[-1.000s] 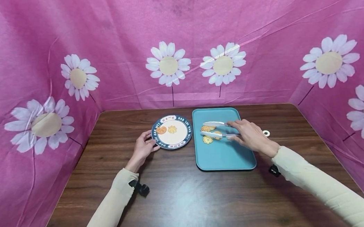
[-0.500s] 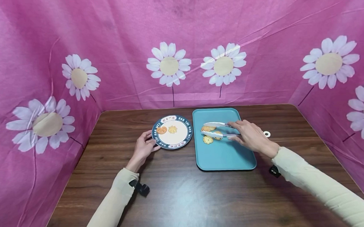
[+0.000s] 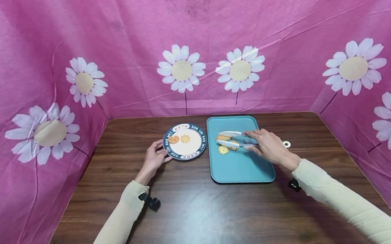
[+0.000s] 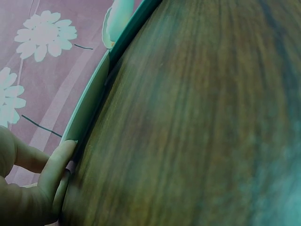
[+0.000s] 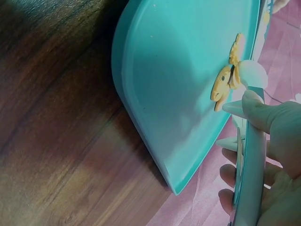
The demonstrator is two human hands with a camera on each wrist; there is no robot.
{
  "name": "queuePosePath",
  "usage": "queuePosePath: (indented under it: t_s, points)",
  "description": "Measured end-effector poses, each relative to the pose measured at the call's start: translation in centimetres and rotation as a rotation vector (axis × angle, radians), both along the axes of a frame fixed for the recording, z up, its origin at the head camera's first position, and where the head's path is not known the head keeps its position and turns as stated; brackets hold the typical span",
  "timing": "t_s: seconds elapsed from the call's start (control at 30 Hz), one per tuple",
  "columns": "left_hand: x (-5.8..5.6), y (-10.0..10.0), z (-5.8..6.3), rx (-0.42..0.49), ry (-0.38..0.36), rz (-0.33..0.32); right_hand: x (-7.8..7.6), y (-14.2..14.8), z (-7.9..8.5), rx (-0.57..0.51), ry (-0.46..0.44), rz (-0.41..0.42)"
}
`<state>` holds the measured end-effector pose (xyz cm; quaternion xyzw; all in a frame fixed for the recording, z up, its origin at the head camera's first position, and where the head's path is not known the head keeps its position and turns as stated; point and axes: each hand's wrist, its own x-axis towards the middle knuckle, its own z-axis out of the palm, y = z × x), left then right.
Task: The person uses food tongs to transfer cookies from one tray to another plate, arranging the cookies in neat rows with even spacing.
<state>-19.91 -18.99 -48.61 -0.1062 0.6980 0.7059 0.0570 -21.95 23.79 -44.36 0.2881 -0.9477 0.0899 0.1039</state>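
Observation:
My left hand [image 3: 153,160] pinches the left rim of a round plate [image 3: 190,148] with a dark blue patterned border. A pretzel-shaped cookie [image 3: 173,139] and a pale flower-shaped cookie [image 3: 185,138] lie on the plate. My right hand [image 3: 269,146] grips a pair of tongs [image 3: 228,145] from above, over the teal tray [image 3: 242,169]. The two white tong tips stand apart, one on the far side of a swirl cookie [image 3: 220,138], the other overlapping the cookies nearer me. Just in front lies a yellow ring-shaped cookie [image 3: 223,150]. The tongs partly hide several cookies.
Tray and plate lie side by side on a brown wooden table [image 3: 187,212], near its back edge. Behind and at both sides hangs a pink cloth [image 3: 126,36] with printed daisies. A white ring [image 3: 286,144] at the tongs' end sticks out past my right hand.

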Motion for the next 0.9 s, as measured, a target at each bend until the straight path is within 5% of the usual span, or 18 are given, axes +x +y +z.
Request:
queuePosePath:
  t_s: [0.9]
  points:
    - [0.11, 0.10, 0.26, 0.002, 0.003, -0.004, -0.26, -0.36, 0.26, -0.015, 0.016, 0.008]
